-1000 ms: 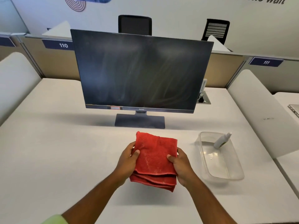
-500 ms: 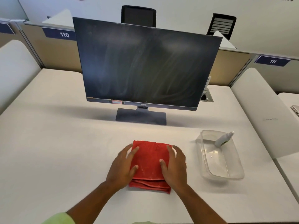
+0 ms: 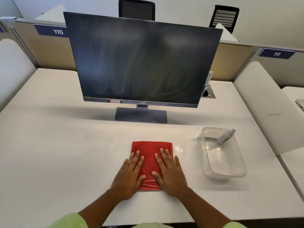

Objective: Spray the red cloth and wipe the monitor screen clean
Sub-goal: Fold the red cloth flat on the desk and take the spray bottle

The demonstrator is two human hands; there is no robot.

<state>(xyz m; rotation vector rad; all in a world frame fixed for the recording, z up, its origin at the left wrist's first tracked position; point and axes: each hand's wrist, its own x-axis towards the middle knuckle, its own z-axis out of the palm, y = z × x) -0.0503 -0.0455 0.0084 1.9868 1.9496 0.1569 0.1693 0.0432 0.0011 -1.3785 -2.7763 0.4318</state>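
Observation:
A folded red cloth (image 3: 150, 149) lies flat on the white desk (image 3: 65, 153) in front of me. My left hand (image 3: 130, 175) presses its left side with straight fingers. My right hand (image 3: 169, 171) lies flat on its right side. The dark monitor screen (image 3: 141, 63) stands behind the cloth and shows faint smear marks. A small white spray bottle (image 3: 226, 135) leans inside a clear plastic tub (image 3: 222, 173) to the right of the cloth.
The monitor's base (image 3: 140, 115) sits between the cloth and the screen. White curved dividers (image 3: 263, 104) flank the desk on both sides. A cable hatch (image 3: 208, 93) is behind the monitor's right edge, and chairs (image 3: 136, 9) stand beyond the partition.
The cloth was held up off the desk in both hands. It has come down onto the desk, and both hands have flattened out on top of it.

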